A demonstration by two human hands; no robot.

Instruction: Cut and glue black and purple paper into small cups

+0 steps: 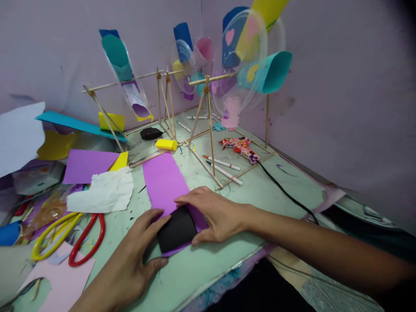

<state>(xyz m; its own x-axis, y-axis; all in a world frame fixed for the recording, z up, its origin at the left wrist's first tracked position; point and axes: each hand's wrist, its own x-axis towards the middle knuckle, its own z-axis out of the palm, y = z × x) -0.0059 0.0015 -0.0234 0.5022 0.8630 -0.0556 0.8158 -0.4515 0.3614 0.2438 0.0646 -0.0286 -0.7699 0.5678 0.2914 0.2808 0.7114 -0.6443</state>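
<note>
A black rectangular piece (177,232), slightly curved, lies on the near end of a long purple paper strip (165,182). My left hand (139,247) grips its left side, fingertips at the far corner and thumb near the front corner. On the other side, my right hand (217,212) curls round the right edge, where some purple paper stands up beside the black piece. That hand's thumb rests at the near right corner. The strip runs flat away from me. A small yellow paper roll (166,144) sits just beyond its far end.
Scissors with red (103,229) and yellow (37,242) handles lie left among paper scraps. A stick frame (208,112) carries wheels with paper cups. A patterned glue gun (240,146) with a black cord and several markers (224,172) lie right. Purple walls enclose the table (276,190).
</note>
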